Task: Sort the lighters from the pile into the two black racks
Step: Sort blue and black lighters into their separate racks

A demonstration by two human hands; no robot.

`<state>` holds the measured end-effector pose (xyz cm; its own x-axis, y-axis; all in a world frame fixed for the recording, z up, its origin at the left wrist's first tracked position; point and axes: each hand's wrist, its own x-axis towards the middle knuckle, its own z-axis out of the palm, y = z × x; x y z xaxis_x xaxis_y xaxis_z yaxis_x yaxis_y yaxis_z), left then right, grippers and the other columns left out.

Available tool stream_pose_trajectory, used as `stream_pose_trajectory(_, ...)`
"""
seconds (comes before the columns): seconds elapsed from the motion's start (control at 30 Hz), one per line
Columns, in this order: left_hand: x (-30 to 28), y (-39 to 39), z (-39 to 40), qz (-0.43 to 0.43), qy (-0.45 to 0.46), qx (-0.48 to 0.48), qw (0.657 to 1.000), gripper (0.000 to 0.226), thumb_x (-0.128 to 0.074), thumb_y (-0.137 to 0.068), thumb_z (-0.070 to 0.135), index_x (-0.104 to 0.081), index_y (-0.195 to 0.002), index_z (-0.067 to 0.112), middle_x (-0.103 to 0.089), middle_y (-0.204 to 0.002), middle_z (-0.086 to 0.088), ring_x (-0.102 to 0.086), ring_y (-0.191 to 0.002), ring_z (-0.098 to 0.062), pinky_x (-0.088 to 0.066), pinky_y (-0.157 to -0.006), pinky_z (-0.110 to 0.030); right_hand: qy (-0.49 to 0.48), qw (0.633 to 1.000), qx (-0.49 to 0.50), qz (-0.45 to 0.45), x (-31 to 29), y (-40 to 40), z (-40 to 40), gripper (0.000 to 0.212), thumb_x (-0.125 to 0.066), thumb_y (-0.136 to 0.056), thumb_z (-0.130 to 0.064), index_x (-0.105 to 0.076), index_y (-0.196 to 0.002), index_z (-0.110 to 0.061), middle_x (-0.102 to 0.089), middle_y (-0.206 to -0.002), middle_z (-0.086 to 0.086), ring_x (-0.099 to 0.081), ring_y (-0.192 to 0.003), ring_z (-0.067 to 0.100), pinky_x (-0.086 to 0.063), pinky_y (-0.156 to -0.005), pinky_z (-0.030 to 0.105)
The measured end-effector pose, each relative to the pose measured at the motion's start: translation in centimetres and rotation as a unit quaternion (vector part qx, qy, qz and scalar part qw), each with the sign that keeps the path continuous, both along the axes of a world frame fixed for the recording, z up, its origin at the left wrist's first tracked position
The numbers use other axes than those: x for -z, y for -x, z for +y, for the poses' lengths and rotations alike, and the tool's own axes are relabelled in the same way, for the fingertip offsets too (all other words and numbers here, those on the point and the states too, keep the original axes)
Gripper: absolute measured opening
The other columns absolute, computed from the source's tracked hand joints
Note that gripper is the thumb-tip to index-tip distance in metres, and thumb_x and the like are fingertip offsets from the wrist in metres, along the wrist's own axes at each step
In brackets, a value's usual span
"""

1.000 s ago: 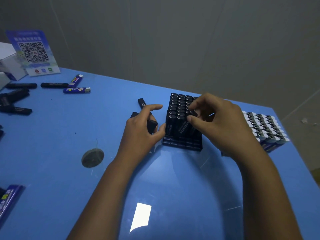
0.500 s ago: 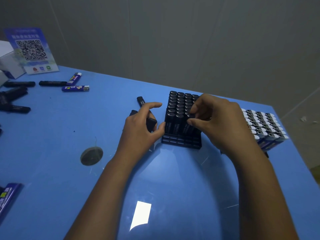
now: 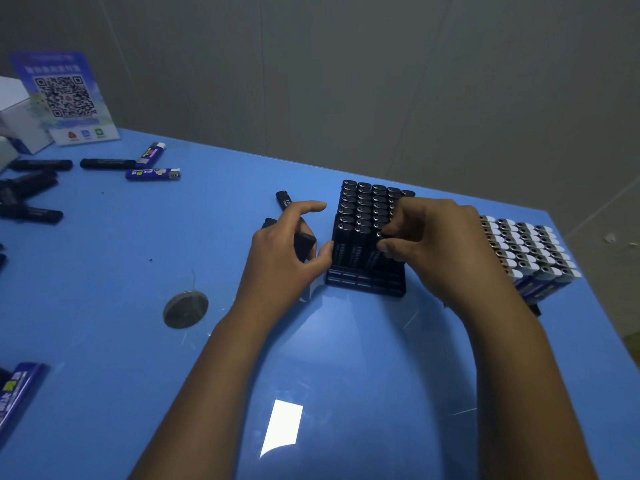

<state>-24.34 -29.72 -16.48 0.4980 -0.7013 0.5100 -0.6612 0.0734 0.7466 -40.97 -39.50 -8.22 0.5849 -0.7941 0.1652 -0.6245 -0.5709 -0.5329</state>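
Note:
A black rack in the middle of the blue table holds several upright black lighters. My right hand pinches a black lighter standing in the rack's front row. My left hand grips black lighters and its thumb touches the rack's left side. To the right, a second rack, mostly hidden, carries several blue lighters with white tops. Loose black lighters and blue lighters lie at the far left.
A QR-code sign and a white box stand at the back left. A round grey disc sits in the table left of my left arm. A blue pack lies at the left front edge. One black lighter lies behind my left hand.
My right hand has lowered slightly onto the front row of the black rack. My left hand stays beside the rack with its lighters.

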Motion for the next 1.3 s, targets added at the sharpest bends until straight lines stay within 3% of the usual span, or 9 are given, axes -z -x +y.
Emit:
stream_pose_trajectory(0.33, -0.3, 0.2, 0.1, 0.012, 0.004, 0.016, 1.000, 0.053, -0.081, -0.078, 0.017, -0.057, -0.126, 0.022, -0.057, -0.066, 0.008, -0.058, -0.063, -0.013, -0.051, -0.068, -0.024, 0.058, 0.997, -0.045, -0.031, -0.2, -1.2, 0.9, 0.012, -0.080, -0.082, -0.023, -0.069, -0.084, -0.028, -0.057, -0.079, -0.015, -0.054, -0.072, -0.003, -0.036, -0.063, 0.008)
stream_pose_trajectory(0.47, -0.5, 0.2, 0.3, 0.021, 0.002, 0.021, 1.000, 0.058, -0.081, -0.074, 0.020, -0.056, -0.126, 0.024, -0.057, -0.068, 0.005, -0.058, -0.064, -0.017, -0.050, -0.064, -0.024, -0.027, 0.989, -0.104, -0.097, -0.3, -2.3, 2.2, 0.009, -0.080, -0.083, -0.020, -0.074, -0.087, -0.026, -0.068, -0.082, -0.015, -0.062, -0.080, -0.003, -0.042, -0.069, 0.005)
stream_pose_trajectory(0.6, -0.4, 0.1, 0.2, 0.033, -0.010, 0.020, 0.999, 0.065, -0.084, -0.066, 0.012, -0.057, -0.123, 0.028, -0.063, -0.076, 0.003, -0.062, -0.070, -0.013, -0.051, -0.065, -0.023, -0.057, 0.981, -0.150, -0.106, 0.3, -3.4, 3.0, 0.012, -0.080, -0.082, -0.019, -0.076, -0.091, -0.026, -0.073, -0.082, -0.014, -0.068, -0.079, 0.005, -0.053, -0.074, 0.021)
stream_pose_trajectory(0.8, -0.3, 0.2, 0.2, 0.035, -0.002, 0.024, 0.999, 0.063, -0.085, -0.067, 0.014, -0.057, -0.122, 0.027, -0.066, -0.081, 0.009, -0.066, -0.075, -0.005, -0.048, -0.067, -0.014, -0.041, 0.982, -0.155, -0.105, 0.7, -3.8, 3.2, 0.022, -0.081, -0.080, -0.016, -0.075, -0.095, -0.032, -0.068, -0.084, -0.012, -0.063, -0.077, 0.007, -0.050, -0.074, 0.022)
stream_pose_trajectory(1.0, -0.3, -0.2, 0.6, 0.016, -0.004, 0.033, 0.999, 0.062, -0.085, -0.069, 0.023, -0.057, -0.125, 0.023, -0.058, -0.078, 0.009, -0.057, -0.070, -0.012, -0.044, -0.066, -0.015, -0.069, 0.983, -0.143, -0.096, 0.8, -3.3, 2.7, 0.014, -0.077, -0.084, -0.016, -0.073, -0.092, -0.026, -0.067, -0.085, -0.009, -0.061, -0.076, 0.006, -0.045, -0.067, 0.012)
stream_pose_trajectory(1.1, 0.1, -0.5, 0.9, -0.041, -0.038, 0.000, 0.998, 0.064, -0.081, -0.072, 0.044, -0.054, -0.127, 0.027, -0.057, -0.093, 0.013, -0.055, -0.088, -0.009, -0.047, -0.076, -0.024, -0.092, 0.981, -0.091, -0.144, 0.4, -2.1, 1.7, 0.014, -0.074, -0.085, -0.013, -0.070, -0.090, -0.024, -0.070, -0.081, -0.006, -0.065, -0.074, 0.007, -0.048, -0.067, 0.012)
stream_pose_trajectory(1.17, 0.3, -0.7, 0.9, -0.091, -0.052, -0.028, 0.994, 0.066, -0.073, -0.075, 0.056, -0.053, -0.129, 0.025, -0.056, -0.110, 0.011, -0.053, -0.104, -0.009, -0.046, -0.089, -0.032, -0.108, 0.975, -0.047, -0.189, 0.3, -1.2, 0.9, 0.013, -0.075, -0.084, -0.011, -0.070, -0.087, -0.022, -0.073, -0.081, -0.003, -0.069, -0.079, 0.016, -0.056, -0.073, 0.025)
stream_pose_trajectory(1.23, 0.4, -0.7, 0.9, -0.123, -0.067, -0.059, 0.988, 0.072, -0.062, -0.078, 0.063, -0.049, -0.135, 0.022, -0.050, -0.130, 0.008, -0.048, -0.121, -0.011, -0.039, -0.105, -0.037, -0.145, 0.958, -0.022, -0.245, 0.2, -0.6, 0.2, 0.010, -0.074, -0.085, -0.008, -0.070, -0.087, -0.017, -0.074, -0.081, 0.000, -0.071, -0.080, 0.021, -0.057, -0.074, 0.034)
stream_pose_trajectory(1.3, 0.5, -0.6, 0.8, -0.147, -0.110, -0.078, 0.980, 0.084, -0.050, -0.082, 0.070, -0.038, -0.148, 0.018, -0.034, -0.153, 0.006, -0.030, -0.143, -0.012, -0.023, -0.119, -0.042, -0.179, 0.937, -0.018, -0.301, 0.0, -0.2, -0.1, 0.009, -0.072, -0.087, -0.003, -0.069, -0.093, -0.010, -0.073, -0.080, 0.003, -0.069, -0.075, 0.016, -0.055, -0.071, 0.027)
